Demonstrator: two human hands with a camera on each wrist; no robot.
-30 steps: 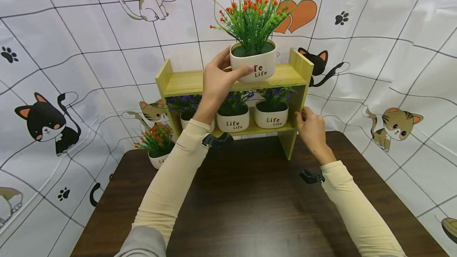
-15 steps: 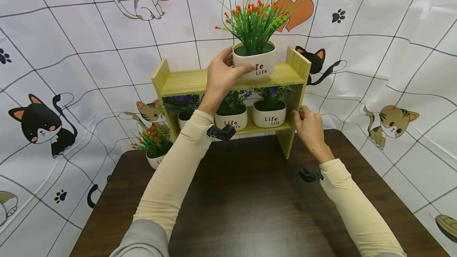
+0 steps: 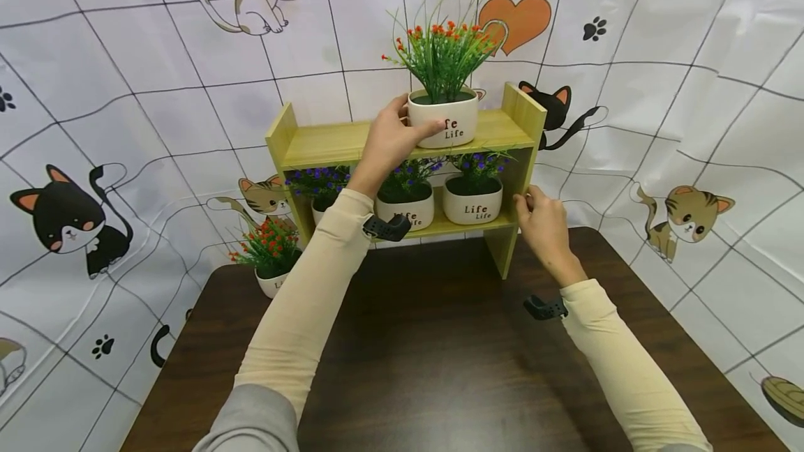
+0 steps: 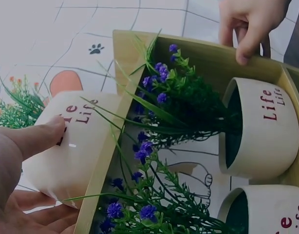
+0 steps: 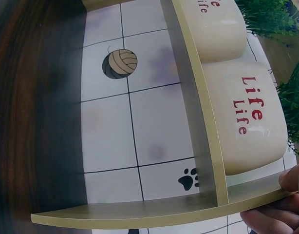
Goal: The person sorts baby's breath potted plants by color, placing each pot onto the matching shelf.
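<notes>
My left hand [image 3: 391,144] grips a white oval flowerpot [image 3: 455,117] with red-orange flowers and grassy leaves, thumb on its lettered front. The pot is upright at the top board of a small wooden shelf [image 3: 323,144]; whether its base touches the board I cannot tell. With thumb and fingers, my right hand [image 3: 545,232] pinches the shelf's right side panel, also seen along the bottom of the right wrist view as a panel edge [image 5: 154,219]. Below, purple-flowered pots stand on the lower board, among them the right one [image 3: 472,206] and the middle one [image 3: 417,211].
Another red-flowered pot [image 3: 270,281] stands on the dark wooden table [image 3: 427,368], left of the shelf and partly behind my left sleeve. The left purple-flowered pot [image 3: 319,211] is partly hidden by my arm. A cat-printed sheet [image 3: 678,138] hangs behind.
The red-flowered pot in my left hand has come down and slightly left onto or close to the top board. My right hand keeps its hold on the side panel.
</notes>
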